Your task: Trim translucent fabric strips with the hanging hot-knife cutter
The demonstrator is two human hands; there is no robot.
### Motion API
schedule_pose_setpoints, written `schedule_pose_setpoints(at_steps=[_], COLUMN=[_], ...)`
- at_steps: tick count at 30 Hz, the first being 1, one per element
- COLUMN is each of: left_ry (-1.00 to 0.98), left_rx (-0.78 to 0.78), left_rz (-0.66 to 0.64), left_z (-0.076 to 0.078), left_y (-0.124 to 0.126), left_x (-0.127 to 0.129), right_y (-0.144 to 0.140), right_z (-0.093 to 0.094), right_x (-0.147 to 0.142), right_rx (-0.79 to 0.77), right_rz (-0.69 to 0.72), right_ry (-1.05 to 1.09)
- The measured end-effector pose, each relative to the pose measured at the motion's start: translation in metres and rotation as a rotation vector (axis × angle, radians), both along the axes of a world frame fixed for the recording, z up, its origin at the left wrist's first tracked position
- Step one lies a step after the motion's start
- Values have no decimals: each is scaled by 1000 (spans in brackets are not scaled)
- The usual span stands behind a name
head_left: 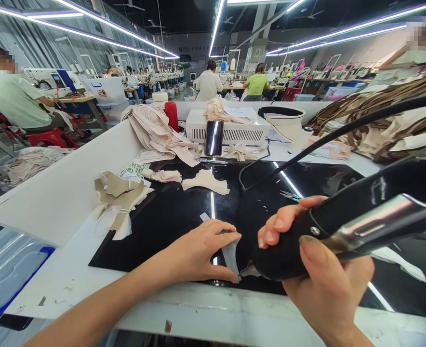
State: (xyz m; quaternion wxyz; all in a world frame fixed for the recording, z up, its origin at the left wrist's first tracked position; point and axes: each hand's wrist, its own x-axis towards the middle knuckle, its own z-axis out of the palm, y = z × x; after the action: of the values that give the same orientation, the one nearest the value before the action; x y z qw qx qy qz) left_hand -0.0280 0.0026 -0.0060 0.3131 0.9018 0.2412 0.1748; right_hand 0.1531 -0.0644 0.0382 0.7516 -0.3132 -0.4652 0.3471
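Left hand (198, 250) flat, fingers together, pinning grey fabric piece (231, 253) to black mat (162, 221) near front edge — keeps it from shifting. Right hand (321, 270) clamped round black tool (343, 226), tip touching fabric's lower edge — cable (343, 130) trailing rearward, clear of work.

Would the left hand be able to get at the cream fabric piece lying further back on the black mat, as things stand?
Probably yes. The left hand lies flat on a small grey fabric piece and grips nothing, and only bare black mat lies between it and the cream fabric piece. It would have to let go of the grey piece.
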Motion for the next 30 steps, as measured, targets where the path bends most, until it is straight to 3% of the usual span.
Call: schedule_pose_setpoints(at_steps=[7,11,14,24,30], left_ry=[-46,-22,-43,-79,-86], left_rx=[111,166,174,46,34], left_rz=[109,70,22,-2,1], left_z=[-2,-3,-3,0,0], left_y=[10,7,1,0,-2], left_x=[-10,-7,-3,-2,-1], right_y=[6,13,17,15,14], right_z=[4,9,13,8,2], right_x=[21,36,40,3,2], right_rx=[23,-4,-25,47,53], right_rz=[-93,-262,-308,-76,-42], right_ry=[4,-25,2,15,-29])
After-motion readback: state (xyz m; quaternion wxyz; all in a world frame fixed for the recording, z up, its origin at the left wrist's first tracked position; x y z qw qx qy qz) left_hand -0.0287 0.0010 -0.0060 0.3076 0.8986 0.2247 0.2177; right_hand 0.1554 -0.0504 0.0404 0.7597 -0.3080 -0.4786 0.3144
